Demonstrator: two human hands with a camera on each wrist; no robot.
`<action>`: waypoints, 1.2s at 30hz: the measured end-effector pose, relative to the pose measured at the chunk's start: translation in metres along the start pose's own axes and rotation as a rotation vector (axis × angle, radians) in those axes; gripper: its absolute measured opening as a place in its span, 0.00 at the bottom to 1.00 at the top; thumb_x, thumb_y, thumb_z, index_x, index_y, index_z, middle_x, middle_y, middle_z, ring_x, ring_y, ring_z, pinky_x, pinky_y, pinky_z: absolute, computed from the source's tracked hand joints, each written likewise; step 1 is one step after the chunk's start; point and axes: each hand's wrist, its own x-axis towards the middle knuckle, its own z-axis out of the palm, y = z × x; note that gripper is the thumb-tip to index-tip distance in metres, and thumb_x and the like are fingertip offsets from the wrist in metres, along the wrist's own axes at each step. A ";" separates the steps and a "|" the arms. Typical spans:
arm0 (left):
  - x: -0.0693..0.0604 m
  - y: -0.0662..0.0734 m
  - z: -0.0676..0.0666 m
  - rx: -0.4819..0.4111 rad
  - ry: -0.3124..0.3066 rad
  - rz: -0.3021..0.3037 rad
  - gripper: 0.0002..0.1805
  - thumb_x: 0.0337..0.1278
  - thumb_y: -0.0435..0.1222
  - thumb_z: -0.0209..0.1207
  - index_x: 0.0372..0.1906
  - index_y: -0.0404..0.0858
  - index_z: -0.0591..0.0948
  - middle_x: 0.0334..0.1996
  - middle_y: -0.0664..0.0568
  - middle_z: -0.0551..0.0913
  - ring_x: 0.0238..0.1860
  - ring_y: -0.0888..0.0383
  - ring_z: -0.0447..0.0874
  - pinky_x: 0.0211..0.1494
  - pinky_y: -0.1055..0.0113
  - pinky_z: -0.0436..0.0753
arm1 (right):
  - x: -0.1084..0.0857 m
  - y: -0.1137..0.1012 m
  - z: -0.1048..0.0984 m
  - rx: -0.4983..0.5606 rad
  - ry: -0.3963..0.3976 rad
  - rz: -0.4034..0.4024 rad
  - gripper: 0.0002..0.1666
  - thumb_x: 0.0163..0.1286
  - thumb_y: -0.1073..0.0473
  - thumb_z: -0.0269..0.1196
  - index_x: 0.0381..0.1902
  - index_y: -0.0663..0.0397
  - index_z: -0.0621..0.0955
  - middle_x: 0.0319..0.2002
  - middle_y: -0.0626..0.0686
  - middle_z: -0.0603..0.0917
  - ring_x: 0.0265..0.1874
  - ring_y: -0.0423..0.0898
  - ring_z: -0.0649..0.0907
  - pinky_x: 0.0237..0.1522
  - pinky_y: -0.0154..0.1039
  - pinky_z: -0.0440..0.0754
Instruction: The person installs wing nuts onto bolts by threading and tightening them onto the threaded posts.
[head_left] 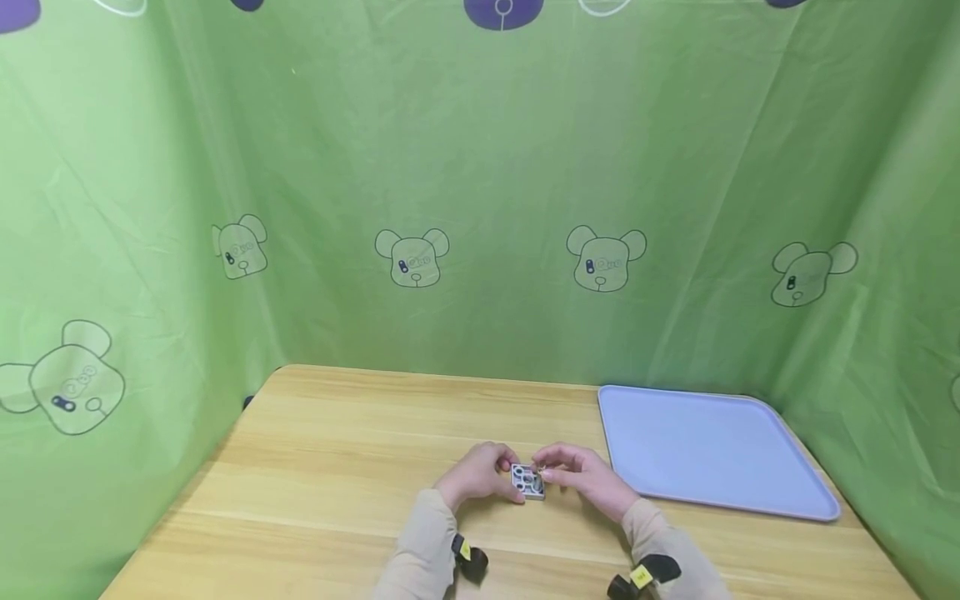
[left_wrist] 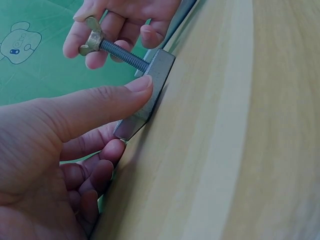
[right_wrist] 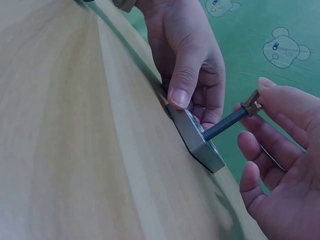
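Note:
A small grey metal block (head_left: 528,482) with round openings in its top lies on the wooden table. My left hand (head_left: 482,475) grips its left side, the thumb on the near edge in the left wrist view. From the block (right_wrist: 192,135) a threaded bolt (left_wrist: 125,55) stands up, with a brass-coloured wing nut (left_wrist: 93,38) at its top end. My right hand (head_left: 587,477) pinches the wing nut (right_wrist: 251,104) between thumb and index finger; its other fingers are loosely curled beside the bolt.
A light blue tray (head_left: 720,450) lies at the table's back right, to the right of my right hand. The wooden table (head_left: 337,467) is enclosed by a green curtain (head_left: 495,167) with bear drawings at the back and both sides.

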 end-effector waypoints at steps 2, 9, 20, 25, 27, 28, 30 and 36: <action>-0.001 0.001 0.000 0.003 0.003 -0.005 0.25 0.30 0.37 0.78 0.41 0.40 0.81 0.33 0.57 0.77 0.35 0.63 0.71 0.43 0.70 0.72 | 0.000 0.000 0.001 -0.015 0.026 -0.011 0.20 0.67 0.55 0.63 0.53 0.59 0.78 0.50 0.55 0.83 0.43 0.37 0.80 0.41 0.37 0.78; -0.001 0.002 0.001 0.004 0.014 -0.021 0.25 0.30 0.37 0.78 0.41 0.40 0.81 0.35 0.56 0.77 0.36 0.62 0.71 0.45 0.69 0.72 | 0.000 -0.004 0.004 -0.011 0.057 -0.067 0.19 0.65 0.58 0.64 0.49 0.64 0.77 0.43 0.52 0.82 0.41 0.37 0.80 0.37 0.36 0.79; 0.002 -0.003 0.001 -0.002 0.011 -0.005 0.24 0.29 0.36 0.78 0.40 0.40 0.82 0.33 0.57 0.76 0.34 0.63 0.70 0.43 0.71 0.72 | -0.002 -0.005 0.002 -0.038 0.044 -0.070 0.17 0.63 0.60 0.65 0.47 0.62 0.78 0.46 0.65 0.81 0.40 0.40 0.80 0.38 0.34 0.79; 0.002 -0.002 0.001 -0.002 0.009 -0.006 0.24 0.29 0.36 0.78 0.39 0.40 0.82 0.33 0.57 0.76 0.34 0.63 0.70 0.43 0.71 0.72 | 0.000 -0.004 0.003 -0.069 0.059 -0.084 0.14 0.63 0.59 0.66 0.45 0.60 0.80 0.46 0.63 0.82 0.42 0.39 0.80 0.41 0.34 0.78; 0.002 -0.002 0.001 -0.002 0.009 -0.008 0.24 0.29 0.36 0.78 0.39 0.40 0.82 0.33 0.57 0.76 0.34 0.63 0.70 0.43 0.71 0.72 | 0.000 -0.003 0.004 -0.074 0.067 -0.093 0.14 0.63 0.59 0.66 0.44 0.59 0.80 0.45 0.62 0.83 0.43 0.39 0.79 0.44 0.34 0.78; 0.002 -0.002 0.001 -0.003 0.009 -0.008 0.24 0.29 0.36 0.78 0.39 0.40 0.82 0.33 0.57 0.76 0.34 0.63 0.70 0.42 0.71 0.72 | 0.000 -0.003 0.005 -0.076 0.070 -0.098 0.13 0.63 0.59 0.66 0.44 0.58 0.80 0.45 0.61 0.83 0.43 0.38 0.79 0.45 0.34 0.78; 0.002 -0.002 0.001 -0.001 0.008 -0.009 0.24 0.29 0.36 0.78 0.39 0.40 0.82 0.33 0.57 0.76 0.34 0.63 0.70 0.42 0.71 0.72 | 0.000 -0.003 0.005 -0.077 0.075 -0.109 0.13 0.62 0.58 0.66 0.43 0.58 0.80 0.45 0.61 0.83 0.43 0.38 0.79 0.46 0.34 0.78; 0.002 -0.002 0.002 0.000 0.006 -0.015 0.25 0.29 0.36 0.78 0.40 0.40 0.82 0.33 0.57 0.76 0.34 0.63 0.70 0.43 0.70 0.71 | 0.000 -0.004 0.008 -0.119 0.106 -0.130 0.14 0.61 0.59 0.67 0.43 0.55 0.80 0.43 0.58 0.83 0.42 0.39 0.79 0.44 0.33 0.78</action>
